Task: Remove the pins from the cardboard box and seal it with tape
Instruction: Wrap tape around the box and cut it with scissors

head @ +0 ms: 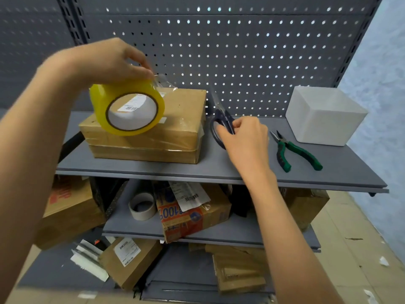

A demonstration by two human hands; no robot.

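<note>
A brown cardboard box [175,128] wrapped in clear tape lies on the top grey shelf [219,170]. My left hand [105,62] holds a yellow roll of clear tape [127,108] up in front of the box, with a loose clear tape end pinched at its fingertips. To the right of the box, my right hand [245,137] grips dark-handled scissors [221,119], blades pointing up and away. Green-handled pliers [291,150] lie on the shelf further right. No pins are visible.
A white open-topped container [324,117] stands at the shelf's back right. A perforated grey panel [241,51] backs the shelf. The lower shelves hold several cardboard boxes [192,213], an empty tape core [142,206] and papers. A blue wall is on the right.
</note>
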